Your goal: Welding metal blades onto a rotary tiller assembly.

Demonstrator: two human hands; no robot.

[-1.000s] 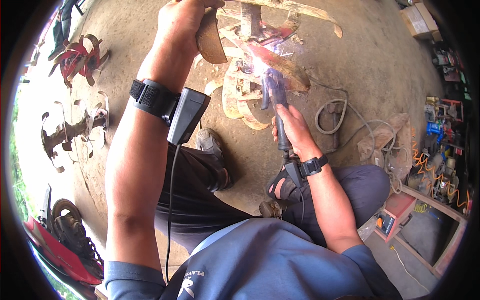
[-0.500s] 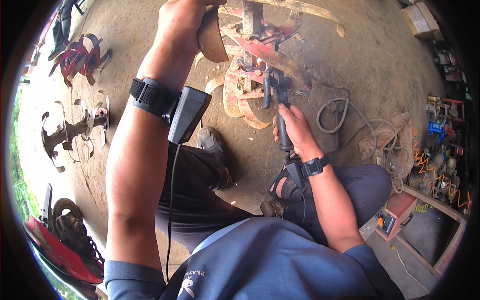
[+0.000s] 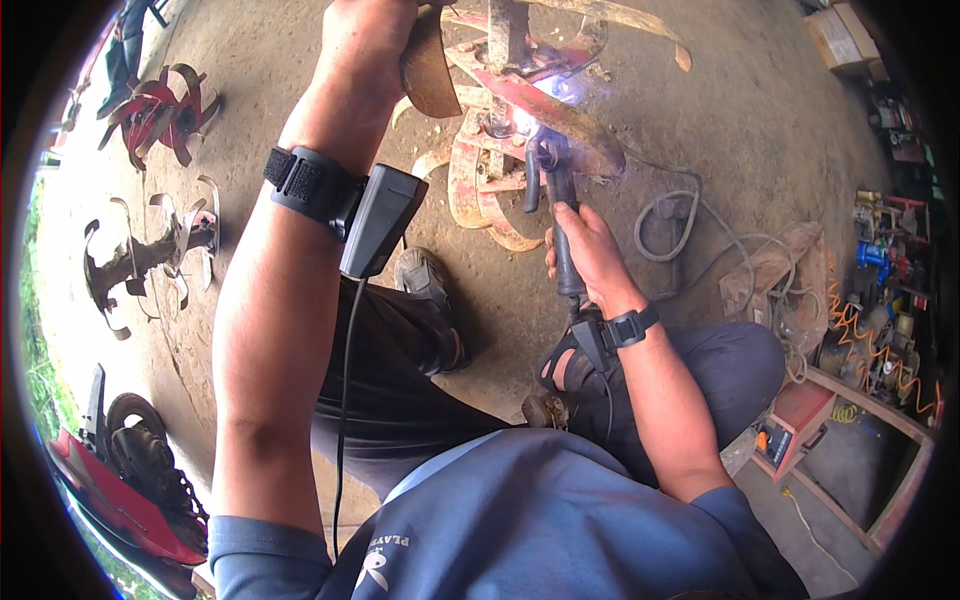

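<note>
My right hand (image 3: 592, 252) is wrapped around the black handle of a welding electrode holder (image 3: 565, 225). Its head reaches a rusty, red-painted tiller rotor (image 3: 500, 85) with several curved blades. A bright white-violet arc glows where the holder meets the rotor, and the glare hides the joint. At the top edge, my left hand (image 3: 365, 40) is closed at a curved rusty tiller blade (image 3: 432, 75); part of the fingers lies out of the picture. Whether that blade is fixed to the rotor I cannot tell.
A cable (image 3: 690, 215) loops over the concrete floor at right. Two other bladed rotors, one red (image 3: 158, 115) and one rusty (image 3: 150, 258), lie at left. A red metal box (image 3: 800, 415) stands at lower right, near tools and a cardboard box (image 3: 842, 42). My feet are close below the rotor.
A small orange glow at the rotor has turned into a bright white-violet arc. My left arm has shifted slightly right; both hands keep their grip.
</note>
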